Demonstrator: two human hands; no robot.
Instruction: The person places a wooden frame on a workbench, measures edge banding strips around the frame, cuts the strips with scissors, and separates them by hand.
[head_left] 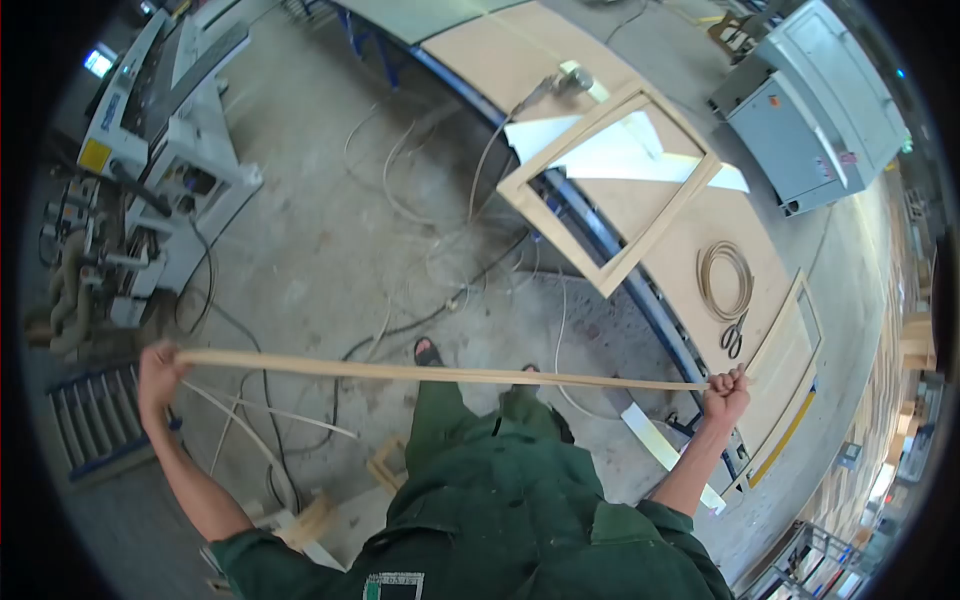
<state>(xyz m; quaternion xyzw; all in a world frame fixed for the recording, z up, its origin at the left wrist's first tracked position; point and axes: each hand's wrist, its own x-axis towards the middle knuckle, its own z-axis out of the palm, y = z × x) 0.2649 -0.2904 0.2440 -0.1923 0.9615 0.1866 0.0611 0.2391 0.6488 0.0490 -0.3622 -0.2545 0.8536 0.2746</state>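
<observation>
A long, thin wood-coloured strip [400,371] stretches across in front of my body, almost level. My left hand [162,378] is closed around its left end, out over the floor. Its right end is in my closed right hand [727,393], by the edge of the workbench. Just beyond my right hand lie black-handled scissors [735,338] and a coil of brown banding [725,280]. A rectangular wooden frame [627,272] lies farther up the bench, with one corner jutting past the edge.
The long bench [705,225] with a blue rail runs along the right. A power tool [572,82] rests near its far end. Hoses and cables [400,325] trail over the floor. Machines stand at left [190,180] and a grey cabinet [800,120] at far right.
</observation>
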